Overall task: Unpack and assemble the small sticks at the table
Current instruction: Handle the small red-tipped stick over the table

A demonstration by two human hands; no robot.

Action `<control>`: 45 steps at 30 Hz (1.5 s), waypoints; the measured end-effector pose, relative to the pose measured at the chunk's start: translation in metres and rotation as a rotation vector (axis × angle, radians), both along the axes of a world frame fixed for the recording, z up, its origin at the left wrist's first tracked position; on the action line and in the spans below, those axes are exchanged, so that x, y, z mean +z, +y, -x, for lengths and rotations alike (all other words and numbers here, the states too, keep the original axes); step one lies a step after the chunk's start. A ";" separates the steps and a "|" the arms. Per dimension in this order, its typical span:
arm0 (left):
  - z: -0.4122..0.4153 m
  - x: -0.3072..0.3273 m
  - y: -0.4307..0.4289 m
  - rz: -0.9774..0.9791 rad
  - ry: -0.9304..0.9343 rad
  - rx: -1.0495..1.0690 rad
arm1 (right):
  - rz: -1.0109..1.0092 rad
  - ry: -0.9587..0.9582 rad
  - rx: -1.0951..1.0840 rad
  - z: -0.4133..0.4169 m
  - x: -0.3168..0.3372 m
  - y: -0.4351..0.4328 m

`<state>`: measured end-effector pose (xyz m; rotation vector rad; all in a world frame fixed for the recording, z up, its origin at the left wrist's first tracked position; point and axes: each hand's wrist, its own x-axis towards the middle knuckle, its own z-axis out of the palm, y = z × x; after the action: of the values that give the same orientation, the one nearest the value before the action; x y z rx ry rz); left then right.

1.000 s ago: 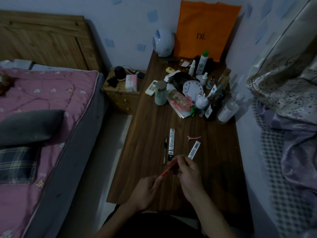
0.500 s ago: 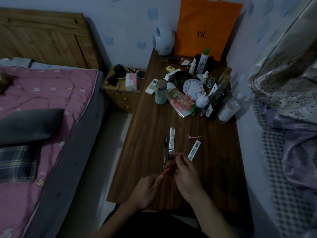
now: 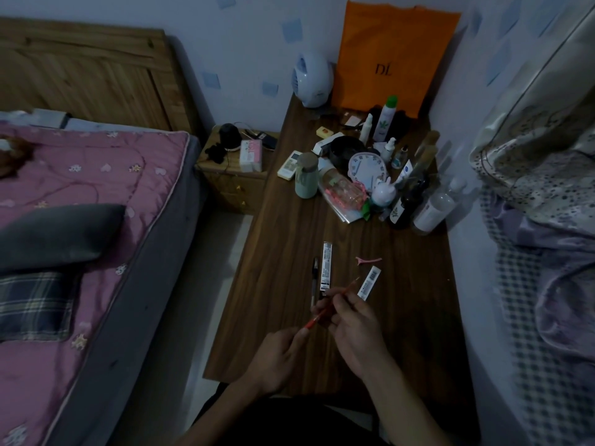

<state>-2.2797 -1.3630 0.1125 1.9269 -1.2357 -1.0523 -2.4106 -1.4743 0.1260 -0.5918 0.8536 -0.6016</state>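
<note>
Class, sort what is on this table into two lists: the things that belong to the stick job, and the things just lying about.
Job: red stick, held by left hand and right hand; black pen; long packet; barcoded packet.
Lying about: pink hair clip, clock, green cup, orange bag, clear bottle.

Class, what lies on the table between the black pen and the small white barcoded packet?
Head view: the long dark packet lies beside the black pen; then comes the tip of the held red stick, short of the white packet.
</note>
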 end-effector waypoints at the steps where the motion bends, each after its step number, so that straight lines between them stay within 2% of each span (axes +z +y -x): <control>1: 0.000 -0.001 0.001 0.000 0.003 -0.001 | 0.005 0.016 -0.009 -0.001 0.000 0.000; 6: 0.001 -0.011 0.002 -0.025 -0.056 -0.046 | -0.014 0.023 -0.133 -0.006 -0.001 -0.005; 10: -0.002 -0.019 0.005 -0.012 -0.035 -0.022 | -0.030 0.001 -0.273 -0.005 0.000 -0.017; 13: -0.005 -0.022 0.005 0.009 0.016 0.024 | 0.101 0.256 -0.256 0.003 -0.007 -0.021; 16: -0.005 -0.028 0.004 -0.009 0.092 0.065 | 0.203 0.513 -0.147 0.008 -0.023 -0.020; 20: -0.006 -0.046 0.004 -0.067 0.248 0.116 | 0.357 0.789 0.036 0.016 -0.055 -0.010; 23: -0.006 -0.057 0.002 -0.118 0.264 0.192 | 0.435 0.928 0.192 0.023 -0.080 0.001; 27: -0.011 -0.070 -0.001 -0.170 0.170 0.185 | 0.480 1.021 0.297 0.026 -0.103 0.015; 33: -0.019 -0.094 -0.009 -0.353 -0.148 0.157 | 0.445 1.148 0.416 0.019 -0.124 0.026; 40: -0.022 -0.113 -0.002 -0.500 -0.293 0.193 | 0.614 1.316 0.490 0.012 -0.139 0.033; 45: -0.024 -0.127 0.001 -0.516 -0.373 0.079 | 0.675 1.392 0.505 0.009 -0.146 0.040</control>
<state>-2.2557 -1.3623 -0.0146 2.6409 -1.1376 -1.0763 -2.4193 -1.4348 -0.0204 -1.8785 1.7032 0.1163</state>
